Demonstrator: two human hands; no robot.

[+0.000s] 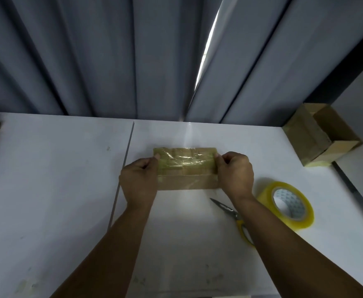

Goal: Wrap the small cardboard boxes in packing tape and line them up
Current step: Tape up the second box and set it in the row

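Head view: near the middle of the bench [47, 190], my left hand [138, 181] and right hand [234, 175] pinch the ends of the tape-wrapped cardboard box [187, 168], fingers [156, 157] curled. Scissors [234, 216] and the packing tape roll [288, 205] lie rightward; other boxes [318, 136] sit at the far right corner.

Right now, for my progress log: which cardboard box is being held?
The centre box, left hand and right hand gripping its ends; the other boxes sit apart, far right.
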